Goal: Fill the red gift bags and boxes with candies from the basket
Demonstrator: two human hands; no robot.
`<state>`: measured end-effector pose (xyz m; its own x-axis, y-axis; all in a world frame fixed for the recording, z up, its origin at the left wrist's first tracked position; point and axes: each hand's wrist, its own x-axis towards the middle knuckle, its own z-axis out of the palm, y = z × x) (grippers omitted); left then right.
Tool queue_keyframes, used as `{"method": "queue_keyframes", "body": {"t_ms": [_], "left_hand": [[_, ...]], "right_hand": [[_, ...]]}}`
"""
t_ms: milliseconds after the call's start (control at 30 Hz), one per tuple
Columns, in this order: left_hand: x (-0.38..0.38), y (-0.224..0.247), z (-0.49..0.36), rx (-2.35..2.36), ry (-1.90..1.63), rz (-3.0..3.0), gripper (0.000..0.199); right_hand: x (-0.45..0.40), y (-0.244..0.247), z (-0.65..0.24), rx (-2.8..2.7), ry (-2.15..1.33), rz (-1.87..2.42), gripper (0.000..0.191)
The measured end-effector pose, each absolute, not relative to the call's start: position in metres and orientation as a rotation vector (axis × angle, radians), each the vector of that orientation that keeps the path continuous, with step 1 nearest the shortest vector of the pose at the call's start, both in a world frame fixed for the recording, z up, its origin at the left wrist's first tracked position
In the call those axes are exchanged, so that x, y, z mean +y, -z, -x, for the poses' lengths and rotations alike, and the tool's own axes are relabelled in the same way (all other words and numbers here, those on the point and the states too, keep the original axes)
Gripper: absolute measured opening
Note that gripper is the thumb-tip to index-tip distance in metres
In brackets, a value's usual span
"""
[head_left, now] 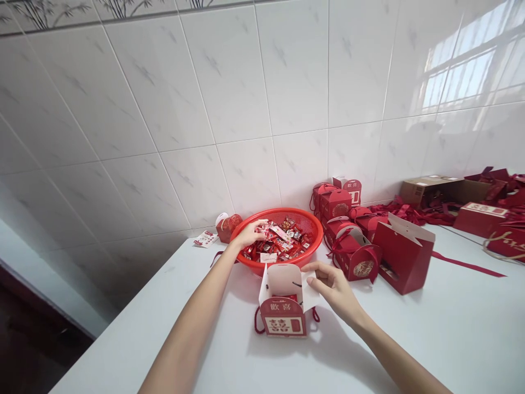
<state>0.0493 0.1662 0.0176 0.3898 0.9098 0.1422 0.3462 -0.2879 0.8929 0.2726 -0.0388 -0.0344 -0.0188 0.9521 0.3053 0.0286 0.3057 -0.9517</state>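
A small red and white gift box (284, 325) stands on the table in front of me with its top flaps raised; something red lies inside. My right hand (331, 285) pinches the box's white right-hand flap between thumb and fingers. Behind the box sits a red plastic basket (316, 241) filled with small wrapped candies (289, 249). My left hand (253, 234) reaches over its left rim, fingers apart among the wrappers, with the fingertips partly hidden. A dark red cord handle (258, 322) hangs at the box's left side.
Several closed red gift boxes (356, 262) and a tall red paper bag (404, 262) stand to the right. Farther right are red ribbons (394, 214) and a cardboard box (426, 189). A small red box (227, 227) and printed cards (205, 238) lie behind left. The tiled wall (246, 109) borders the table.
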Motion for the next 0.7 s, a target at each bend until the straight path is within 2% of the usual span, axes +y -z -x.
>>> {"method": "queue_keyframes", "body": {"t_ms": [133, 233, 500, 700], "left_hand": [[0.155, -0.024, -0.053, 1.008, -0.918, -1.756, 0.069], [0.131, -0.034, -0.057, 0.807, -0.886, -1.731, 0.068], [0.049, -0.061, -0.072, 0.566, -0.734, -1.901, 0.05], [0.019, -0.062, -0.084, 0.447, -0.914, -2.02, 0.011]], "right_hand": [[-0.036, 0.037, -0.272, -1.369, -0.968, 0.996, 0.027], [-0.036, 0.038, -0.272, -1.373, -0.955, 0.995, 0.026], [-0.036, 0.036, -0.273, -1.421, -0.897, 0.962, 0.023], [-0.042, 0.029, -0.276, -1.375, -0.78, 0.949, 0.034]]}}
